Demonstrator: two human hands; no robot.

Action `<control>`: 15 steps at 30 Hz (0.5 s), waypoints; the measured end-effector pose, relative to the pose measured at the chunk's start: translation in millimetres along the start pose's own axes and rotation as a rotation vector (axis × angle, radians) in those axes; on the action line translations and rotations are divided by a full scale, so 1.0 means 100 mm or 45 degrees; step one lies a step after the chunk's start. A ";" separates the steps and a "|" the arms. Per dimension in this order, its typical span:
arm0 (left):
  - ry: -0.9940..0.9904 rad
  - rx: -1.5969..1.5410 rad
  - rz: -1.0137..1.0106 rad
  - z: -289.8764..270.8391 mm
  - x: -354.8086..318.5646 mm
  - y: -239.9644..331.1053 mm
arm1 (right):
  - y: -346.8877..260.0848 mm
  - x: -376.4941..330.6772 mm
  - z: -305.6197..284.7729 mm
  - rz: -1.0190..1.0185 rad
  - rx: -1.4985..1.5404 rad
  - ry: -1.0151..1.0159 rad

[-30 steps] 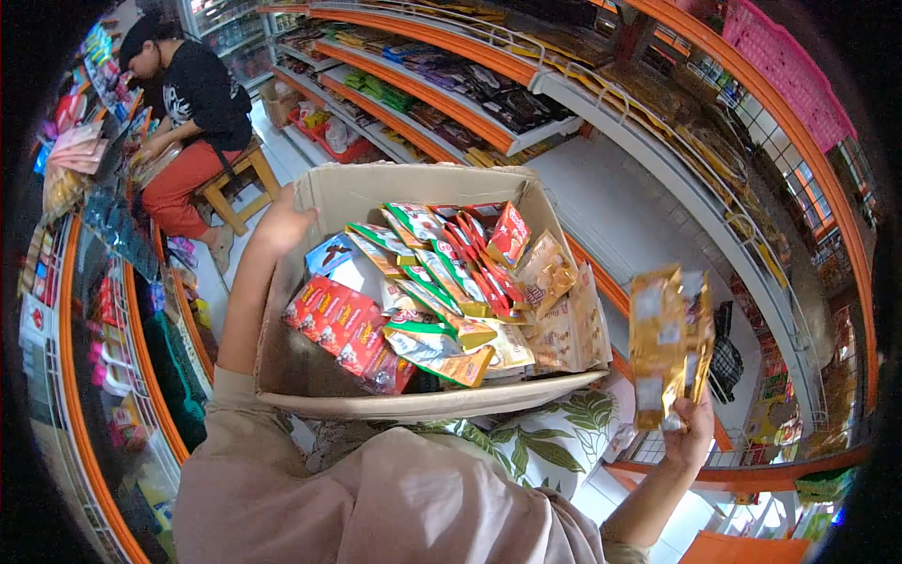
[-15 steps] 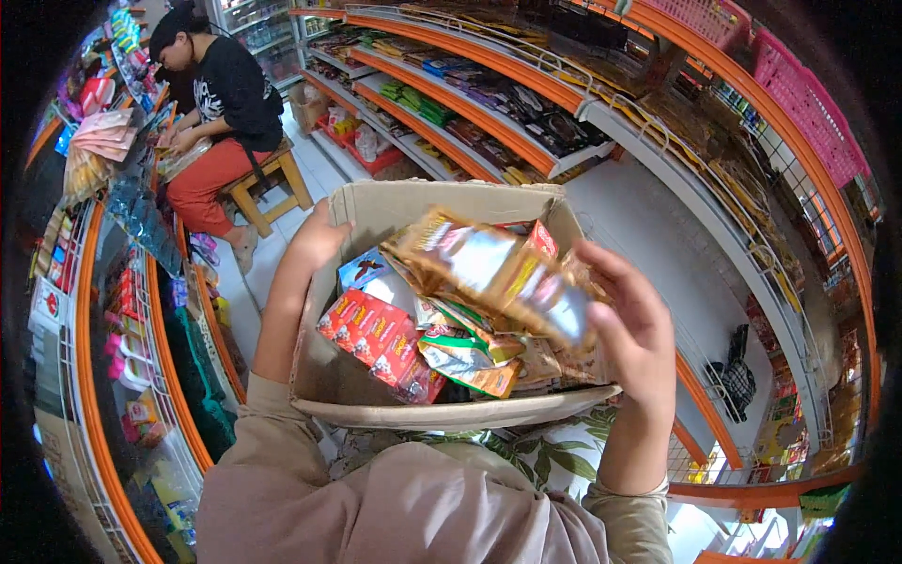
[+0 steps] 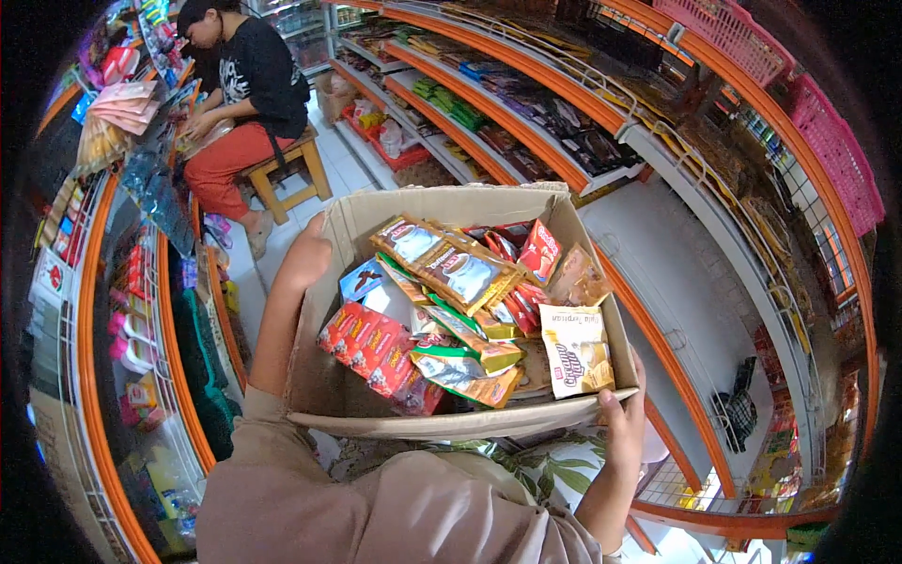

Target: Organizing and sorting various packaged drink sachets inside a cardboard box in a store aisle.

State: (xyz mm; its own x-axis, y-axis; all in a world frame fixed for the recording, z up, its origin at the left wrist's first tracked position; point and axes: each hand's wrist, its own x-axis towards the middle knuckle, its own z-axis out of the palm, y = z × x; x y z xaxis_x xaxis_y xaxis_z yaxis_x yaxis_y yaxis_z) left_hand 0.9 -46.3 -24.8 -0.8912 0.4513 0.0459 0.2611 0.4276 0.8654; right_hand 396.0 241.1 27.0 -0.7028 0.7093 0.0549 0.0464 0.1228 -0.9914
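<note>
A cardboard box filled with mixed packets rests before me, over my lap. My left hand is closed around the far part of its left wall. At the near right corner, my right hand grips the rim, thumb on top and the other fingers mostly hidden outside. Inside, brown-gold coffee sachets lie on top toward the back. Joined red sachets sit at the left. Green-and-orange sachets lie in the middle. A cream-and-brown packet leans at the right, closest to my right hand, and a red packet stands behind it.
Orange-edged shelves with goods curve along the far side and right. A goods rack stands on the left. Beyond the box, a person in black sits on a wooden stool. Pink baskets sit high at right.
My right hand has let go of the coffee sachets, which now lie in the box, and moved down to the near right rim. The cream-and-brown packet now shows. The view has shifted slightly.
</note>
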 end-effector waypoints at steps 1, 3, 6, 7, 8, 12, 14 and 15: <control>0.008 0.004 -0.012 -0.01 -0.06 0.07 | 0.02 0.01 0.03 -0.027 0.120 0.030; 0.099 0.260 0.082 -0.02 -0.14 0.18 | 0.06 0.04 0.01 0.019 0.201 0.026; 0.058 -0.162 0.221 -0.03 -0.19 -0.04 | 0.18 0.08 0.05 -0.017 0.343 0.033; 0.055 -0.153 0.219 -0.07 -0.23 -0.05 | 0.20 0.08 0.07 -0.035 0.351 0.049; 0.073 -0.135 0.231 -0.11 -0.28 -0.06 | 0.22 0.07 0.09 -0.054 0.360 0.066; 0.150 0.011 0.081 -0.09 -0.53 0.49 | 0.20 -0.03 0.05 -0.192 0.197 0.053; 0.170 0.149 0.092 -0.17 -0.48 0.33 | 0.18 -0.15 0.01 -0.172 0.166 0.041; 0.186 0.278 0.111 -0.18 -0.45 0.29 | 0.18 -0.22 0.01 -0.158 0.128 0.036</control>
State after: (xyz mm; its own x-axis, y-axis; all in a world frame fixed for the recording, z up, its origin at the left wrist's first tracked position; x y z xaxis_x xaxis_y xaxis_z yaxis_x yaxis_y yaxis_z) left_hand 41.9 -68.6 7.8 -0.9018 0.3829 0.2004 0.3986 0.5579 0.7279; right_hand 411.7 227.4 7.9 -0.6784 0.7124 0.1796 -0.1119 0.1415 -0.9836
